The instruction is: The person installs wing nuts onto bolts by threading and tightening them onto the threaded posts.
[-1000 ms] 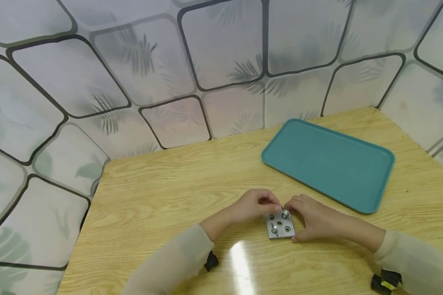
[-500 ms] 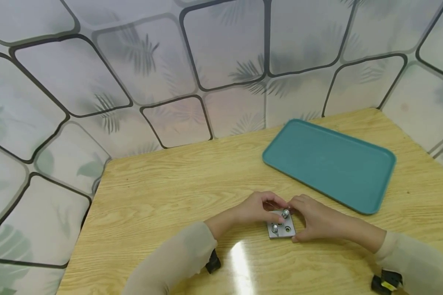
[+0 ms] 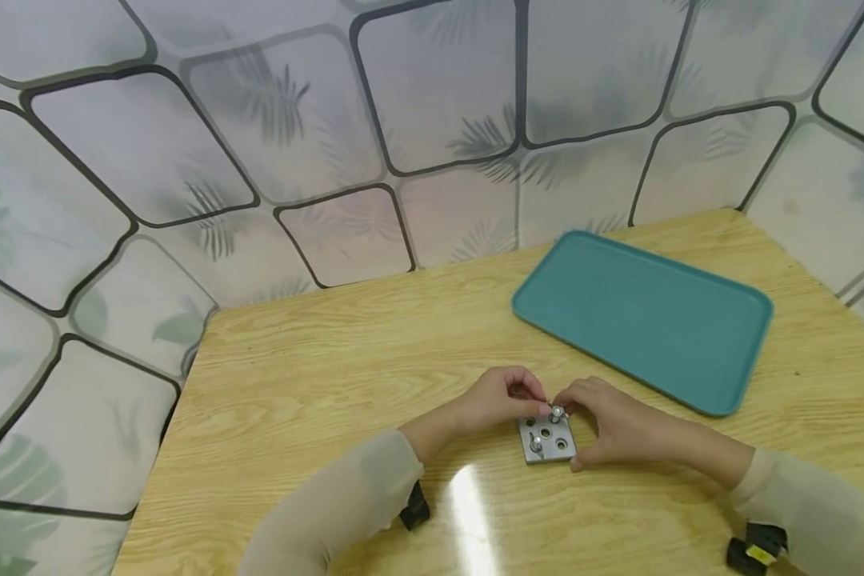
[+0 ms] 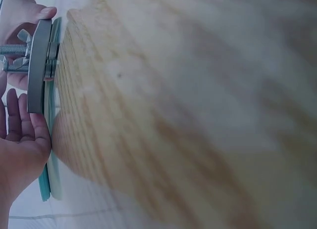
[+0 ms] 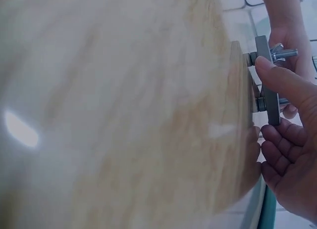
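A square metal plate [image 3: 553, 454] with several holes lies before me, near the front of the table. Two bolts stand up through it, each carrying a wing nut; the near-left wing nut [image 3: 536, 442] has no hand on it. My left hand [image 3: 495, 402] reaches over the far edge and pinches the wing nut on the far-right bolt [image 3: 558, 413] between thumb and finger. My right hand [image 3: 619, 424] grips the plate's right side, thumb at the near corner. In the right wrist view, bolt heads [image 5: 260, 104] show beneath the plate [image 5: 268, 80], keeping it off the tabletop.
A teal tray [image 3: 644, 320] lies behind and to the right of the hands on the wooden table [image 3: 331, 376]. A patterned curtain [image 3: 446, 88] stands along the table's back and left side. Black wrist cameras sit under both sleeves.
My left fingers spread forward over the plate half a second ago, and have now drawn back together at the far-right wing nut. The right hand and plate stay nearly still.
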Available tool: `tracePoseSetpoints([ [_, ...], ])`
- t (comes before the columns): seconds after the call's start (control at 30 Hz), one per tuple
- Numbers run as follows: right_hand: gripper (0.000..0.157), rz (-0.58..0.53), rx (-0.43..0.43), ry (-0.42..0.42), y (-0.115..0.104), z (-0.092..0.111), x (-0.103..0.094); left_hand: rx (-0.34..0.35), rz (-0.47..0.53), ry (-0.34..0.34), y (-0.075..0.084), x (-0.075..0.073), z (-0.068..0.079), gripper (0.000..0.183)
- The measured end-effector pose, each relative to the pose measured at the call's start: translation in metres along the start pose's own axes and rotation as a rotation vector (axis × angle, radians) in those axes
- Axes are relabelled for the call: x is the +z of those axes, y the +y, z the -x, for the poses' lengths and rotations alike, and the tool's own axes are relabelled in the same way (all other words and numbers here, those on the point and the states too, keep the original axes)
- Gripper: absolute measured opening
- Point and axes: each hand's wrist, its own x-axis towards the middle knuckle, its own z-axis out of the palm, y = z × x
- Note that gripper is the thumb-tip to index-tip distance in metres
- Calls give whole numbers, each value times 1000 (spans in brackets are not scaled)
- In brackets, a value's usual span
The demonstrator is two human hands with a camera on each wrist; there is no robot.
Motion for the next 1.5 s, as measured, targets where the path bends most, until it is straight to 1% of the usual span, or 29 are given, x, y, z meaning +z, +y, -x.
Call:
tracePoseSetpoints([
  [0.23,69,-31,-19,28,7,1,2,-1,9,-29,1,-1,0,14],
  [0.43,69,-65,-32,38,10,2,3,30,8,-58,2,-1,-1,16],
  [0.5,69,-80,-39,34,10,3,3,26,1,-49,2,0,0,16],
  [0.63,68,-101,-45,23,9,3,2,4,-6,-5,1,0,1,15],
  [0.7,69,-103,-43,22,8,3,2,-2,-8,-1,0,-1,2,15],
  [0.8,69,-108,-32,14,7,3,1,0,-15,-43,-1,-2,2,15],
  [0.9,69,-111,-20,2,6,3,1,23,-32,-98,-2,-4,2,22],
  [0.97,70,-107,-15,-3,6,3,1,46,-43,-119,-2,-4,2,26],
  [1.03,70,-106,-17,-5,6,3,1,57,-46,-118,-2,-4,2,28],
  [1.17,68,-114,-24,-1,5,3,1,49,-18,-86,-1,-5,3,23],
  [1.23,67,-118,-24,1,5,2,1,46,-3,-84,-1,-6,4,20],
  [1.3,68,-112,-25,-2,5,2,1,55,-5,-102,-1,-7,4,19],
  [1.5,71,-65,-4,3,6,0,1,92,-30,-161,0,-8,3,29],
])
